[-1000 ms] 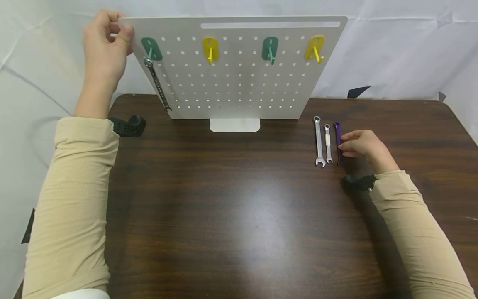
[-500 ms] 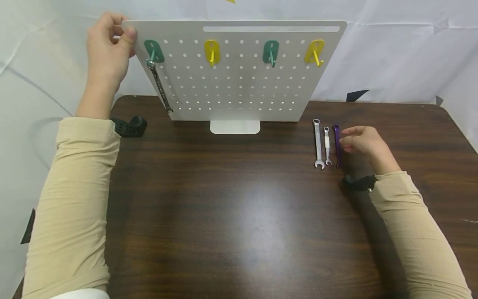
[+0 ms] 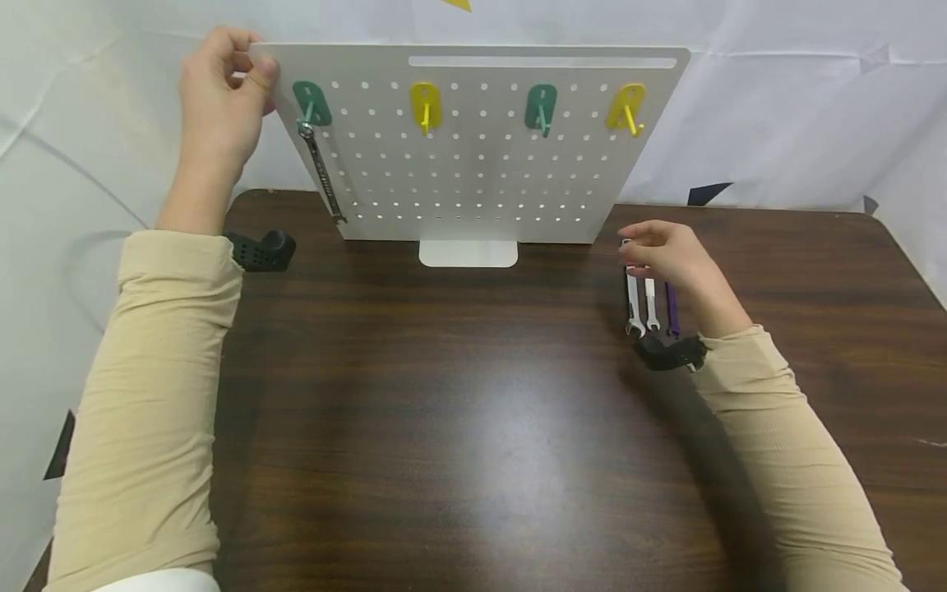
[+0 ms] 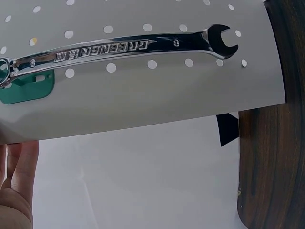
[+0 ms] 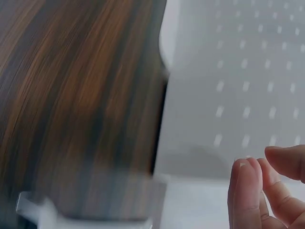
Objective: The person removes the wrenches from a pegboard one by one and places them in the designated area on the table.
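My left hand grips the upper left corner of a grey pegboard, thumb in front. From the pegboard's leftmost green hook hangs a chrome combination wrench, its open end pointing down. Raised over the wrenches on the table, my right hand has bent fingers and nothing between thumb and fingertips. It partly covers a large silver wrench, a small silver wrench with a white band and a purple wrench, lying side by side.
Two yellow hooks and another green hook on the pegboard carry nothing. A white foot supports the board on the dark wooden table. White sheeting lines the back and sides.
My right hand has left the purple wrench's side and moved left and up, now over the top ends of the wrenches. The left hand stays on the board's corner.
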{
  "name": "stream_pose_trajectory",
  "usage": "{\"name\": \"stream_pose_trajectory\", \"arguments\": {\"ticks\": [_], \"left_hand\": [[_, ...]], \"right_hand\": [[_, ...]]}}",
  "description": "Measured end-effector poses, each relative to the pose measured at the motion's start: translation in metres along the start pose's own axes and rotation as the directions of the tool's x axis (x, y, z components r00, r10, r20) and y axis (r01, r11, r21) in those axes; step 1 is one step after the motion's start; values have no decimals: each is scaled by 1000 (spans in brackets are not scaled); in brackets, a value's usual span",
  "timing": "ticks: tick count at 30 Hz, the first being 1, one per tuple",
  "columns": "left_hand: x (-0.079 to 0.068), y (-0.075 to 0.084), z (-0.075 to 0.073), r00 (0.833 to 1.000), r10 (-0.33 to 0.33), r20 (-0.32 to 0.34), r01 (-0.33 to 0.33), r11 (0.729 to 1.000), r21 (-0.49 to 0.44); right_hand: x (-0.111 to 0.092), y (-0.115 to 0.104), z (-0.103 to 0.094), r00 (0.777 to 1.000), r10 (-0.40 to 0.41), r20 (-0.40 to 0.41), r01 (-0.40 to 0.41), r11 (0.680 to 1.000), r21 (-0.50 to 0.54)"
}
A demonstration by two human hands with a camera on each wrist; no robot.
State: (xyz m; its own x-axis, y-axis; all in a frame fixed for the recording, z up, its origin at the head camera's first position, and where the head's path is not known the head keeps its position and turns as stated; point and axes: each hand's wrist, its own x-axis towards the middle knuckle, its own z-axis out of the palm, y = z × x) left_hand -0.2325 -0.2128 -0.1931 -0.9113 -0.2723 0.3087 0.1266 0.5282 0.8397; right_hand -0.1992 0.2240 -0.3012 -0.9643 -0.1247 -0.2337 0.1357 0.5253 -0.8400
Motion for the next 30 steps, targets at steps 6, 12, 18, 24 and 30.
{"name": "stream_pose_trajectory", "arguments": {"ticks": [6,12,18,24,30], "left_hand": [[1,0,-1,1000,-6,7,6,1000,-14],[1,2,-4,999,-30,20,31,999,-39],[2,4,-5,999,-43,31,44,998,-50],[2,5,-6,998,-49,26,50,997,-63],[1,5,-6,998,-54,22,55,996,-76]], "right_hand": [[0,-29,30,998,-55,34,55,998,0],[7,-53,58,990,-100,98,94,994,62],[14,-73,89,975,-182,129,169,980,109],[18,-96,116,946,-283,155,257,951,172],[24,-117,138,929,-335,155,292,924,247]]}}
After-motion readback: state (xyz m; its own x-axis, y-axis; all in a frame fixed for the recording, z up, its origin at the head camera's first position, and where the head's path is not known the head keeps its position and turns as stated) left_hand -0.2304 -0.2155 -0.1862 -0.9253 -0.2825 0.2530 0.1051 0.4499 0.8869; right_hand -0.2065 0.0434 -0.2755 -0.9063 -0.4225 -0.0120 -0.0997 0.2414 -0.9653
